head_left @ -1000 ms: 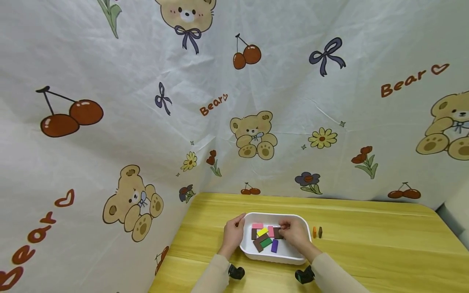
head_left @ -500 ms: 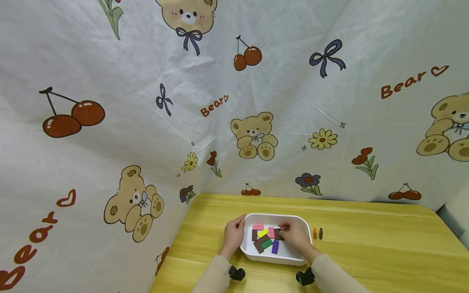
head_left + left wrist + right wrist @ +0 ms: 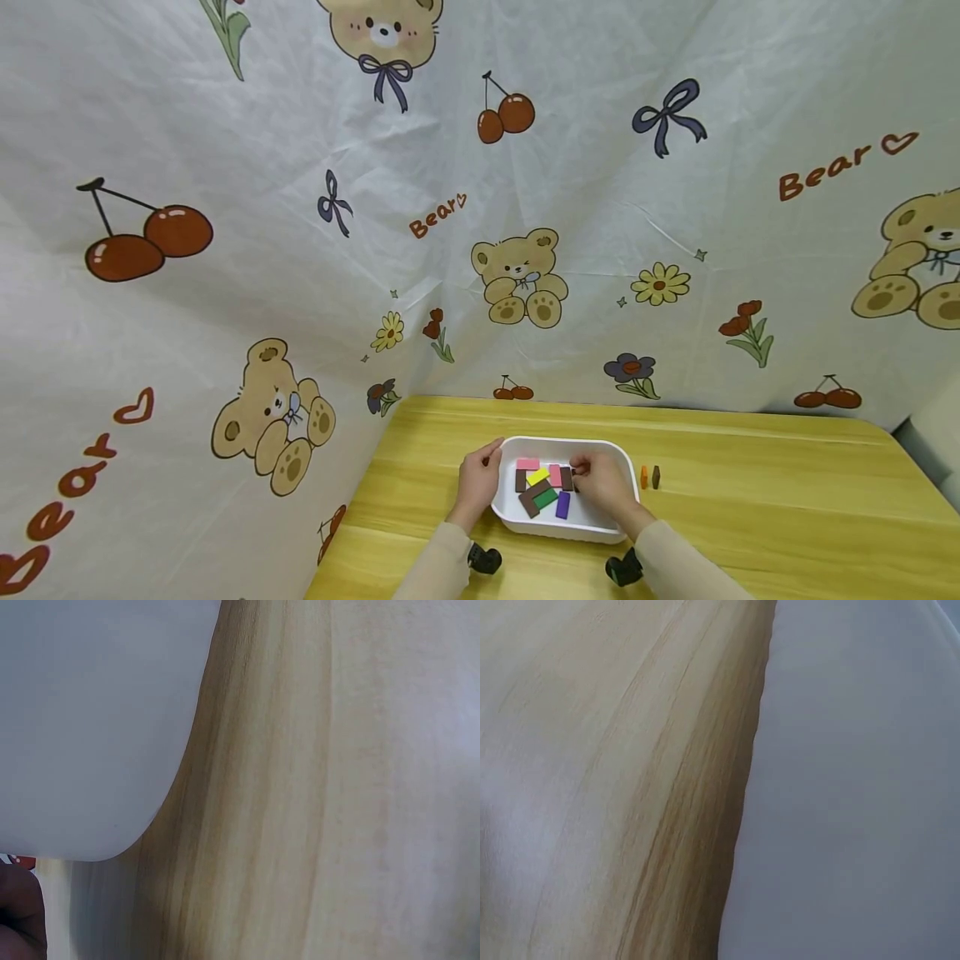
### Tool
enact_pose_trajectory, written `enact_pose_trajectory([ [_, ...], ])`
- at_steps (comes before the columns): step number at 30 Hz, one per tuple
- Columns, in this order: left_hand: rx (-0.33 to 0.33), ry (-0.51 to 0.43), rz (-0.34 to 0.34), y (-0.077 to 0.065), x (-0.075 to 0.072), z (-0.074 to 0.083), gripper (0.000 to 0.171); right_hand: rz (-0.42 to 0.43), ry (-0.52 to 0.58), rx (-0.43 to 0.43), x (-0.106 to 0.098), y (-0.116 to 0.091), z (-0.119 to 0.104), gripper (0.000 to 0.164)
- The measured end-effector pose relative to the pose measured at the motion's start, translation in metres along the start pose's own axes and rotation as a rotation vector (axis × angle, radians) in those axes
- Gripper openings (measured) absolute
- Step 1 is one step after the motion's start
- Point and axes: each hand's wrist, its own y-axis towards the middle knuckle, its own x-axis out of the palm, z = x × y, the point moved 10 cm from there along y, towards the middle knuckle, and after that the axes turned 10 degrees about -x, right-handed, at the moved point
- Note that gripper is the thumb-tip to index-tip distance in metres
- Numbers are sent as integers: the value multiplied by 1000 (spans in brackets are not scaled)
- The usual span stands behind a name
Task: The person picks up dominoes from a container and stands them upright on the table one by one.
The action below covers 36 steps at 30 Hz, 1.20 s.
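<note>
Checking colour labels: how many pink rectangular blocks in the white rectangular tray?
2 visible: first pink block near the far wall of the white tray; second pink block between a yellow rectangular block and a dark-brown rectangular block. The right hand may hide more.

Table [image 3: 787, 492]: yellow wood-grain, bottom of frame | white tray [image 3: 558, 532]: lower centre | orange block [image 3: 643, 477], dark brown block [image 3: 656, 477]: side by side, right of tray

Place: screened tabletop corner, indoor in look; home or studio, cannot tell. Landmark: wood-grain table [image 3: 765, 483], yellowish, far corners rounded. Behind table and to its left: white cloth [image 3: 585, 192], creased, standing as walls, printed with teddy bears [image 3: 519, 287], cherries [image 3: 516, 112], bows [image 3: 665, 111], flowers [image 3: 659, 285], "Bear" lettering [image 3: 813, 176]. Room beyond cloth: hidden.
</note>
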Motion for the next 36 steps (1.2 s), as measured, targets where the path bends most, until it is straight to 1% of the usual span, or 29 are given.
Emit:
enact_pose_trajectory([
  [4,0,7,-5,2,1,-1,29,-14,-35,3,1,-1,0,16],
  [7,-16,1,-13,4,1,-4,30,-26,-28,16,2,-2,0,19],
  [12,-16,-4,-10,6,2,-5,29,-43,-34,37,4,-2,3,22],
  [15,-6,6,-5,5,2,-4,29,-46,-45,48,5,-1,7,21],
  [16,-16,1,-9,5,2,-5,29,-47,-47,50,6,-1,8,21],
  [19,-11,6,-5,4,2,-5,29,-49,-61,49,7,0,11,21],
  [25,-5,8,-6,3,2,-5,30,-46,-85,30,6,-1,8,18],
  [30,-15,-5,-3,3,2,-6,29,-54,-77,48,6,-3,8,14],
  [32,-12,-5,2,1,1,-5,29,-58,-66,56,7,-3,9,13],
  [36,1,-5,3,-3,-1,2,29,-55,-61,51,7,-3,9,17],
])
